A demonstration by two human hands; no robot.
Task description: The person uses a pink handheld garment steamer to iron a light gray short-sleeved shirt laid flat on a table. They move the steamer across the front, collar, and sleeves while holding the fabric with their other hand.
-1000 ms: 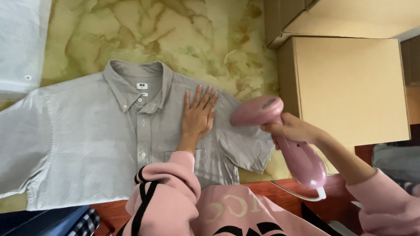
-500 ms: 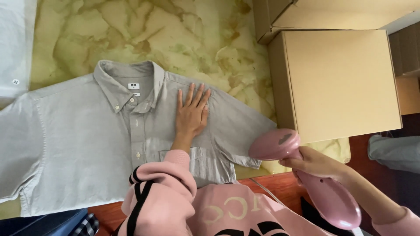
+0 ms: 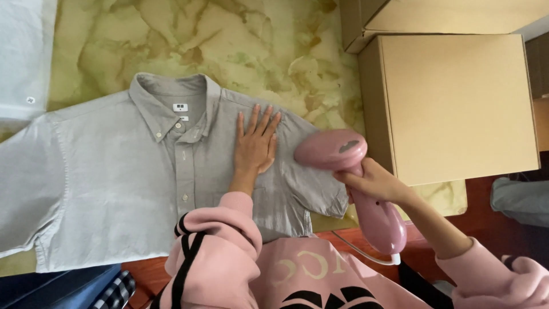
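Green-and-cream marbled stone forms the table, whose red-brown wooden edge runs along the near side. Two plain cardboard boxes stand at its far right corner. A grey short-sleeved button-up shirt lies flat, collar toward the far edge, filling the left and middle of the table, one sleeve reaching the near edge. The pink handheld garment steamer hangs over that right sleeve, its head just beside the shoulder seam. The right hand has its fingers wrapped round the steamer's handle. The left hand rests palm down on the shirt's chest, fingers straight and slightly spread, holding nothing.
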